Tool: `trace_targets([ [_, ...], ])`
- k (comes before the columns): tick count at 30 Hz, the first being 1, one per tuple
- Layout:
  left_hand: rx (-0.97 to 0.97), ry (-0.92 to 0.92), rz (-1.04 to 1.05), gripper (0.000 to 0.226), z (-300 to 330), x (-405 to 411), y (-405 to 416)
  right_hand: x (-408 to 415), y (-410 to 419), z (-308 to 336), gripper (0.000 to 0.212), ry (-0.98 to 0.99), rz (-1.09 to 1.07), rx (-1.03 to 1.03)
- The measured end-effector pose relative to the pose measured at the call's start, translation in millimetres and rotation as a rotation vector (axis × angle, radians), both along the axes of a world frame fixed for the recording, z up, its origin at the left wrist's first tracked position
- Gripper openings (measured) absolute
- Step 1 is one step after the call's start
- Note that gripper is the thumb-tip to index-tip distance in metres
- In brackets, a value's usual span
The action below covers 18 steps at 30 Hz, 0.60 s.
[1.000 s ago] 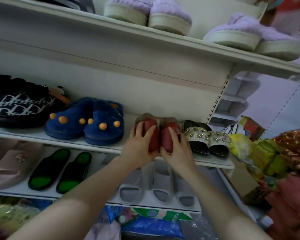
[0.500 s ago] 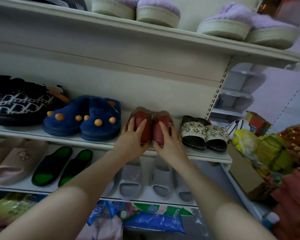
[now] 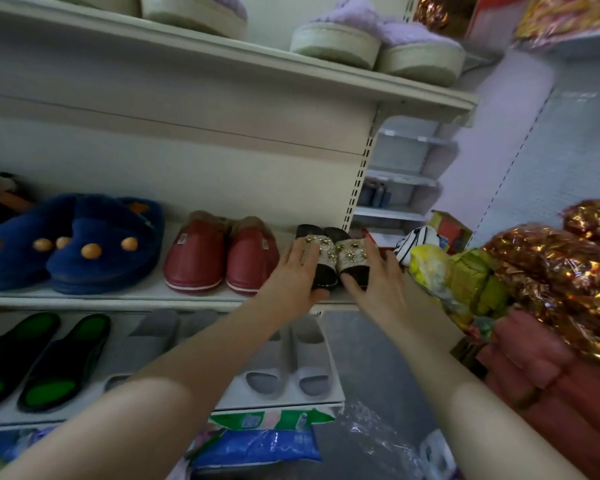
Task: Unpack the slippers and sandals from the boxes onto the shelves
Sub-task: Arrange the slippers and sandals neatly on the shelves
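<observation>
Head view: black sandals (image 3: 336,258) with beaded straps on middle shelf (image 3: 146,295), at 3 o'clock from red slippers (image 3: 222,258). Left hand (image 3: 293,275) at 9 o'clock of pair, right hand (image 3: 374,278) at 3 o'clock, fingers straight, pressing both sides. Blue slippers (image 3: 84,244) further toward 9 o'clock.

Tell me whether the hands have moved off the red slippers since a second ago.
Yes. Both hands, left and right, shifted right along the shelf, from the red slippers onto the beaded sandals.
</observation>
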<state>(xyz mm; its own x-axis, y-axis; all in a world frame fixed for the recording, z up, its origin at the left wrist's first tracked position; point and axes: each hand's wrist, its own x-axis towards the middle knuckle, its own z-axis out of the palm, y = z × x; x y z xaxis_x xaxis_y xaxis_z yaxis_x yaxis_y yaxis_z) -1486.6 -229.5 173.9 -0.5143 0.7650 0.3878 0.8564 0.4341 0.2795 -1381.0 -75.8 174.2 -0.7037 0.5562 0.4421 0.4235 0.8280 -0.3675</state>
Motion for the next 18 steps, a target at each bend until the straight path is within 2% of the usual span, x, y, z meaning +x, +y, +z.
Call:
trace_targets([
  [2,-0.033,0.014,0.034,0.085,-8,2,12,-2,11,-3,0.086,-0.079,0.064,-0.100],
  [5,-0.002,-0.005,0.073,0.079,-16,4,19,-5,19,-6,0.084,-0.119,0.115,-0.162],
  [9,0.072,0.017,0.123,0.075,-20,10,19,-9,27,-9,0.079,-0.097,0.158,-0.140],
  [18,0.049,0.023,0.136,0.073,-17,14,15,-7,29,-8,0.074,-0.117,0.181,-0.139],
])
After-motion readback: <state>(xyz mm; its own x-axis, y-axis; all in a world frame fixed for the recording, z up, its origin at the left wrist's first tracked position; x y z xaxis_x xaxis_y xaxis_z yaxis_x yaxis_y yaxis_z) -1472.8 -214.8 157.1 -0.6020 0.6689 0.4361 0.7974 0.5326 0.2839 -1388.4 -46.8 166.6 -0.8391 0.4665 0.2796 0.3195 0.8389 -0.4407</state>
